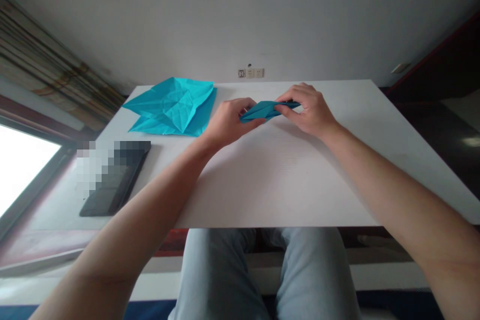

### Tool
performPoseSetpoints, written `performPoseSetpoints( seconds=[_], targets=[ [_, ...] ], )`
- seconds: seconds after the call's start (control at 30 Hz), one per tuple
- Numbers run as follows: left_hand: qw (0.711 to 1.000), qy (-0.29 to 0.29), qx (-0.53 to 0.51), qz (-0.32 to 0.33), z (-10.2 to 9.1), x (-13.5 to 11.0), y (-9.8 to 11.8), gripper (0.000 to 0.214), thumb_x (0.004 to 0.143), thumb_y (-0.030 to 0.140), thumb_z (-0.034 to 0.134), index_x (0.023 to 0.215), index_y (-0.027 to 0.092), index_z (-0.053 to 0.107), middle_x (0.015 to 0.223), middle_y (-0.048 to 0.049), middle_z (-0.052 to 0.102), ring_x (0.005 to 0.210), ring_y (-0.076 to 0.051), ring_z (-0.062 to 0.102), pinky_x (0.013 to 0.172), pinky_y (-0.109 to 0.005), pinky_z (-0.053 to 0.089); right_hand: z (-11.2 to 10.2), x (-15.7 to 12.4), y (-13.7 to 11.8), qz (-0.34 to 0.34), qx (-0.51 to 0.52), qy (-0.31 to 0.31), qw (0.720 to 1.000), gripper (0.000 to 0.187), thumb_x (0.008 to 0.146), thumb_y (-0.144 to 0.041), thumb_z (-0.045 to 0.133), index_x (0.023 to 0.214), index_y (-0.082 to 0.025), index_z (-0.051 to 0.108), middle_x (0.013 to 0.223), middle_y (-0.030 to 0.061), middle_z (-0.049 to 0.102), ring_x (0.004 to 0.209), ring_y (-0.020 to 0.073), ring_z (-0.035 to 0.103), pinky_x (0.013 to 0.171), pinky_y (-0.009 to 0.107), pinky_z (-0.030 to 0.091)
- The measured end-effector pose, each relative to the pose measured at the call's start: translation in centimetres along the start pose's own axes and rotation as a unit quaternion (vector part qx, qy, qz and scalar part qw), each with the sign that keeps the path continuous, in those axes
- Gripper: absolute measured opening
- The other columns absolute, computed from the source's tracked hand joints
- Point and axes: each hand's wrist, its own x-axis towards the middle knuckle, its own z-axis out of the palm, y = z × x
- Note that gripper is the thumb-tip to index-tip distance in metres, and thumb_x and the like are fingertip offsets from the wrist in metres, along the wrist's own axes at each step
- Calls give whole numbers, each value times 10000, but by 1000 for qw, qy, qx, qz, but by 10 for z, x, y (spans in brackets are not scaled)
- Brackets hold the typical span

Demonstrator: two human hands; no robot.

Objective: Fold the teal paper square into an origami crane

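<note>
A narrow folded piece of blue paper [262, 110] is held between both hands, above the middle of the white table. My left hand [233, 119] grips its left end, with the thumb along the lower edge and the fingers curled behind. At the right end my right hand [306, 108] pinches the paper between thumb and fingers. The folded piece lies roughly level, and its far side is hidden from me. To the left of my left hand, creased blue paper sheets [176, 105] lie in a loose stack.
The white table [285, 190] reaches back to the wall. A dark flat device [120, 180], partly blurred out, lies at the table's left front. Wall sockets [250, 73] sit just beyond the rear edge. A curtain [48, 55] and bright window are at the left.
</note>
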Motion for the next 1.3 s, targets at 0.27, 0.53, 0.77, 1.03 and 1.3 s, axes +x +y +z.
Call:
performPoseSetpoints(
  seconds=[0.27, 0.53, 0.77, 1.03, 1.3],
  targets=[
    [999, 21, 28, 30, 4, 1, -8, 92, 953, 271, 790, 995, 196, 820, 940, -37, 821, 840, -204, 714, 806, -331, 544, 5, -5, 0, -63, -59, -34, 996, 294, 1144, -549, 691, 1071, -297, 825, 992, 56, 820, 961, 297, 674, 980, 491, 441],
    [991, 19, 86, 104, 1, 0, -8, 166, 970, 172, 757, 1084, 226, 864, 1119, -79, 850, 1028, -264, 774, 950, -389, 596, 2, -6, 0, -80, -88, -79, 990, 182, 1120, -341, 683, 1123, -311, 862, 1079, 60, 846, 1029, 309, 682, 989, 493, 399],
    [983, -70, 147, 83, 4, 1, -14, 232, 913, 157, 770, 1121, 223, 851, 1134, -101, 857, 1074, -298, 786, 985, -413, 556, 6, -10, 4, -69, -88, -137, 984, 247, 1059, -230, 686, 1146, -321, 898, 1141, 54, 902, 1052, 302, 738, 985, 482, 395],
    [989, -138, 32, 38, -2, 0, -17, 258, 891, 379, 893, 1113, 248, 881, 1066, -49, 889, 977, -251, 825, 910, -350, 589, 2, -14, 4, -59, -41, -195, 978, 184, 1010, -403, 796, 1145, -301, 868, 1195, 52, 921, 1054, 288, 801, 970, 435, 399],
    [989, -95, 80, 76, -1, -1, -14, 199, 892, 203, 741, 1058, 205, 852, 1086, -82, 891, 972, -259, 832, 879, -352, 580, 3, -12, 0, -74, -40, -180, 980, 238, 1073, -470, 753, 1131, -268, 863, 1125, 86, 890, 1024, 298, 759, 986, 453, 400]
  ],
)
